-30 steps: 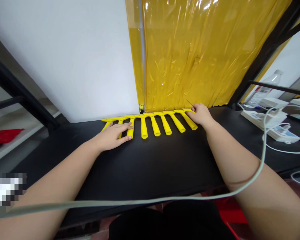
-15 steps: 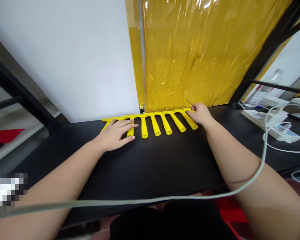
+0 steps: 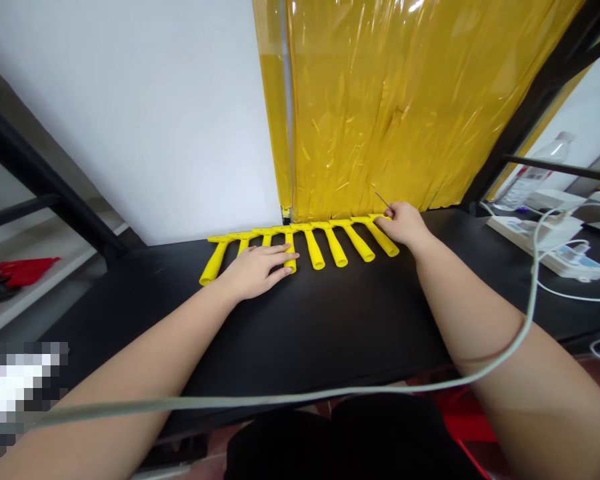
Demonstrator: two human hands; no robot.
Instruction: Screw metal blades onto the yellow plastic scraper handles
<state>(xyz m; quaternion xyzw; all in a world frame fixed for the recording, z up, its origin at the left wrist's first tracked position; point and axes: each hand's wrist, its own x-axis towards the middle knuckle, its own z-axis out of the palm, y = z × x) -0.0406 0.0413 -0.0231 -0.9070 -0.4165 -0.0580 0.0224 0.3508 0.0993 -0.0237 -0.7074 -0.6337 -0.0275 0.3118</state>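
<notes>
On the desk (image 3: 325, 333): yellow handles (image 3: 337, 248) are lying in a row.
Row: both hands are apparently tending it; the next move is calling for light contact.
Left hand (image 3: 260, 270): palm down over handles, grip spreading loosely, grasping nothing visible.
Right hand (image 3: 405, 228): grip is pinching a thin rod (image 3: 381, 199) at the row's end; handle contact is hard to tell.

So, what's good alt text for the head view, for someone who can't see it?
A bare left hand lies over a row of yellow, tube-handled pieces on a black table. At the row's right end, a right hand holds a thin, dark stick.
</notes>
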